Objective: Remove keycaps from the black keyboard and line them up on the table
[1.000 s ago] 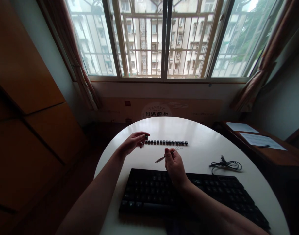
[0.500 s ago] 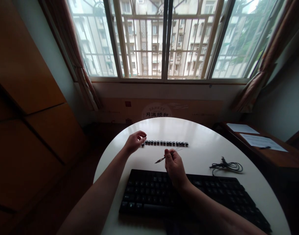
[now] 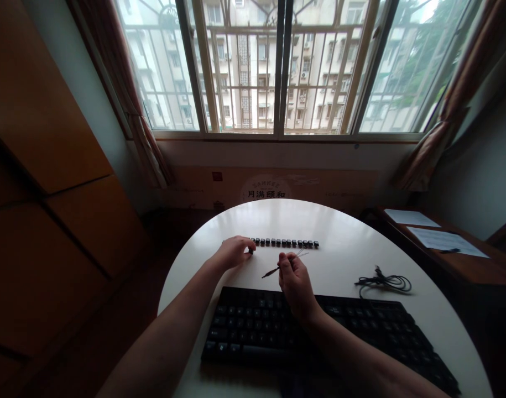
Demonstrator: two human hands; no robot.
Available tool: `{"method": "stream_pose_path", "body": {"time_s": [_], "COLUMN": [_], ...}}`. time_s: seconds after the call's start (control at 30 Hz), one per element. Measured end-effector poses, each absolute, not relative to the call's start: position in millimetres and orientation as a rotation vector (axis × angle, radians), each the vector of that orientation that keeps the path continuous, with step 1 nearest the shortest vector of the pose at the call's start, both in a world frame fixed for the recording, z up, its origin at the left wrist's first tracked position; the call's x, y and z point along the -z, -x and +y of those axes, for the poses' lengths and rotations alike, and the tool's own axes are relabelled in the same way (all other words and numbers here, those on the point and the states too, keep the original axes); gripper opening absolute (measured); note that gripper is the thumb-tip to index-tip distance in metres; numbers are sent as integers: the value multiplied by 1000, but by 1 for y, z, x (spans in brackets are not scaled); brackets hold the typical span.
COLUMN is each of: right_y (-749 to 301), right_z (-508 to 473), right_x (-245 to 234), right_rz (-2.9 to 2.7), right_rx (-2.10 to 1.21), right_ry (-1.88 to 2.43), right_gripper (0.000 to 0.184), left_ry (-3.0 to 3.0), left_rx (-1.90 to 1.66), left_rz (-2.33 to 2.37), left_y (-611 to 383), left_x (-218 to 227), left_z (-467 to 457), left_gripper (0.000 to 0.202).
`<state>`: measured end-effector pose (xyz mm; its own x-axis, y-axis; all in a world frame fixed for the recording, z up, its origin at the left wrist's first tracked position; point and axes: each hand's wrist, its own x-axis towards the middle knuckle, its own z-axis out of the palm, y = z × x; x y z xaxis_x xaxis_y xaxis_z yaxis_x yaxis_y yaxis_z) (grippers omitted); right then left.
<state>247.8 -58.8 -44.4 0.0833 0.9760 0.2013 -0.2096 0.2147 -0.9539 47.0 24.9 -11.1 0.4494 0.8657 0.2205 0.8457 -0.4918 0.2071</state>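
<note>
My left hand point(image 3: 235, 251) is at the left end of a row of black keycaps point(image 3: 288, 242), its thumb and fingers pinched on a keycap point(image 3: 250, 251) just in front of the row. The fingers hide the row's leftmost part. Closed around a slim wire keycap puller point(image 3: 271, 272), my right hand point(image 3: 295, 284) hovers over the back edge of a black keyboard point(image 3: 253, 320). Thin wires stick out past its fingers towards the row, and the puller's darker end points to the left. My right forearm covers part of the keys.
Everything lies on a round white table point(image 3: 186, 276). A coiled black cable point(image 3: 387, 283) rests behind the keyboard's right part. To the right, a brown wooden surface holds paper sheets point(image 3: 445, 241) and a dark pen. A barred window is ahead, with a printed cardboard box point(image 3: 228, 182) below it.
My left hand has come down and shifted slightly right and nearer, and a keycap now shows between its fingertips in front of the row. My right hand has stayed in place.
</note>
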Motion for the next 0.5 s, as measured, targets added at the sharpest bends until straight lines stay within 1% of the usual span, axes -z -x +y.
{"method": "stream_pose_path", "body": {"time_s": [0.2, 0.5], "right_y": [-248, -248], "right_z": [-59, -60], "right_x": [44, 43], "right_rz": [-1091, -1095], "right_rx": [-1118, -1130], "right_ry": [921, 913], "right_gripper": [47, 46], "left_ry": [-2561, -2618], "left_rx": [-466, -504], "left_rz": [1545, 1585], "left_y": [-44, -41], "left_x": [11, 12], "left_z": [26, 29], "left_gripper": [35, 21]}}
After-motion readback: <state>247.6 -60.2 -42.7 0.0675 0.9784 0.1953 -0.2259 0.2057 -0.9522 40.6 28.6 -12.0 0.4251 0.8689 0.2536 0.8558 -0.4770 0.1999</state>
